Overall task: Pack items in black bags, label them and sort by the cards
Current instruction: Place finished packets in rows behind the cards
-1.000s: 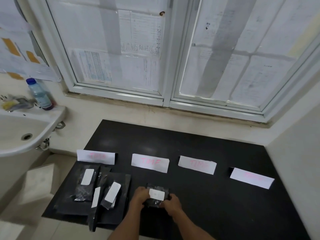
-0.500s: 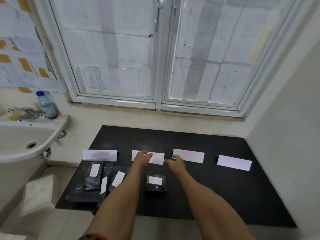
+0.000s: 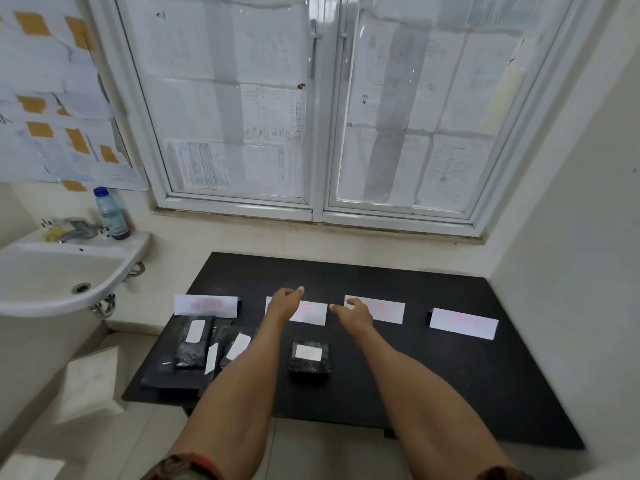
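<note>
Head view, my left hand (image 3: 285,301): It is stretched out over the second card (image 3: 311,314). The fingers are loose and hold nothing. I cannot tell if it touches the card.
Head view, my right hand (image 3: 356,311): It is at the left end of the third card (image 3: 386,311). The fingers are a bit bent, and it holds nothing too.
The small bag (image 3: 309,366): It lies flat on the black table (image 3: 433,382), between my two arms and just below the second card. Its white label faces up, so I can read it and match it.
Why it is there: I think it sits under that card because its label goes with that card.
The pile (image 3: 188,355): More black bags with white labels lie under the first card (image 3: 206,305), some on top of others. I think they belong to that card.
The fourth card (image 3: 463,323): It has no bag under it, and neither does the third card.
The card words: They are pink and too blurry for me to read.
What is left: I think more bags are needed for the bare cards.
</note>
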Motion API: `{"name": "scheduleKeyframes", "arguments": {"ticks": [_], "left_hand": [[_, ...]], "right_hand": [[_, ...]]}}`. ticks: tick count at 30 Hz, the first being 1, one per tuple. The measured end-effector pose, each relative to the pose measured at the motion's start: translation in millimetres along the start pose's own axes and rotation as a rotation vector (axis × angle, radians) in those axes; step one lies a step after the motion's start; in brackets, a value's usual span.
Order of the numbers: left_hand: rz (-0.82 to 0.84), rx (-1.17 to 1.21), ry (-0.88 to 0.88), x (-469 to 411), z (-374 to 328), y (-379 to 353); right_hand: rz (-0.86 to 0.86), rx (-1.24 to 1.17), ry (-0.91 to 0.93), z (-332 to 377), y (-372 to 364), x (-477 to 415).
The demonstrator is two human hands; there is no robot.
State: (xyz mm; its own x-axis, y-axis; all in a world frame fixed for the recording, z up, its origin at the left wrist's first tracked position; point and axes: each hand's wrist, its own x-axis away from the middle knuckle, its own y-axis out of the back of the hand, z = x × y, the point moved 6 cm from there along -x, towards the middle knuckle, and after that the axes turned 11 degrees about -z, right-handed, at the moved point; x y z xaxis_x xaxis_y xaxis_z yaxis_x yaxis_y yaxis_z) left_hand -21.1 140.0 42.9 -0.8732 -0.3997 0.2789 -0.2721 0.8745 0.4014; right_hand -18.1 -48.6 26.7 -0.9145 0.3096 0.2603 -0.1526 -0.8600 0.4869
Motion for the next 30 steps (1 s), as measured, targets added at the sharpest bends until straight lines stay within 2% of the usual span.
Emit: {"name": "scheduleKeyframes", "arguments": {"ticks": [9,18,23,26,30], "left_hand": [[0.015,0.011,0.108,-9,38,-7],[0.043,-0.127,0.165,-45,87,-37],[0.103,-0.151,0.273,-79,124,-61],[0.123,-0.160,0.302,-94,141,-74],[0.170,-0.192,0.426,-101,159,-86]], "right_hand": [[0.037,0.013,-0.065,-24,-17,-7],[0.093,0.116,-0.181,-68,-60,-40],[0.128,0.248,-0.234,-93,-86,-65],[0.148,0.266,-0.302,-111,-101,-76],[0.202,0.286,-0.342,-121,-119,-83]]}}
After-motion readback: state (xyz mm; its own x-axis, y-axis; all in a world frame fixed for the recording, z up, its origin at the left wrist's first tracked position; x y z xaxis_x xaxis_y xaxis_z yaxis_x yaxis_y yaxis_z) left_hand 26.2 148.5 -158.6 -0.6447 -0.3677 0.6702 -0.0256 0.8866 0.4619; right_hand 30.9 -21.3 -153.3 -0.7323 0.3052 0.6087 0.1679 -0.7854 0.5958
